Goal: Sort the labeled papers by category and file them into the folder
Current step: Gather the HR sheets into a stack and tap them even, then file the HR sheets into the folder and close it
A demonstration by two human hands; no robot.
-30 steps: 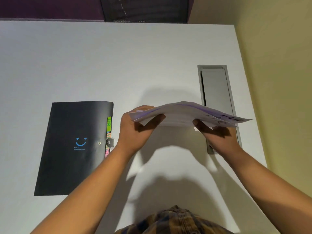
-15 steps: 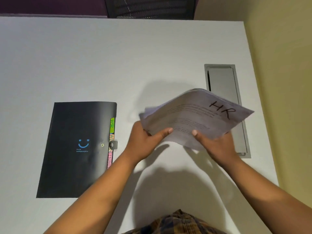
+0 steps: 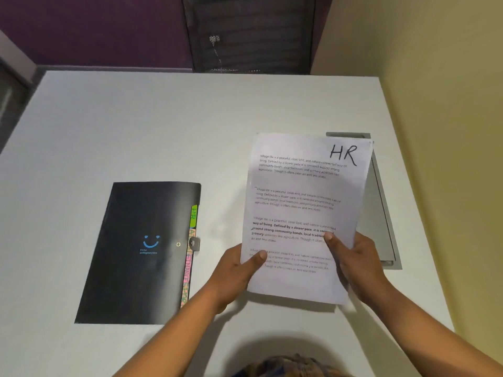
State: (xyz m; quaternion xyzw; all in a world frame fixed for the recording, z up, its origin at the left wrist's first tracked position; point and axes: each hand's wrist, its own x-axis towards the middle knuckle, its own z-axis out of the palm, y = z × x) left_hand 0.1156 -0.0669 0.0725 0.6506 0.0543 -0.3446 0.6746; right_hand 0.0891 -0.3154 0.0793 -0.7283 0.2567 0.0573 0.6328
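The white desk (image 3: 163, 126) carries a closed black folder (image 3: 136, 254) on its left side. Just right of the folder, the paper stack (image 3: 302, 208), its top sheet marked HR, is lifted off the desk; it looks light and floppy, so it likely wants support at both lower edges. There the left grip (image 3: 234, 270) and right grip (image 3: 356, 257) pinch it, thumbs on its face.

Papers (image 3: 302, 202) partly hide hatch (image 3: 379, 213); lower tabs (image 3: 187, 276) illegible
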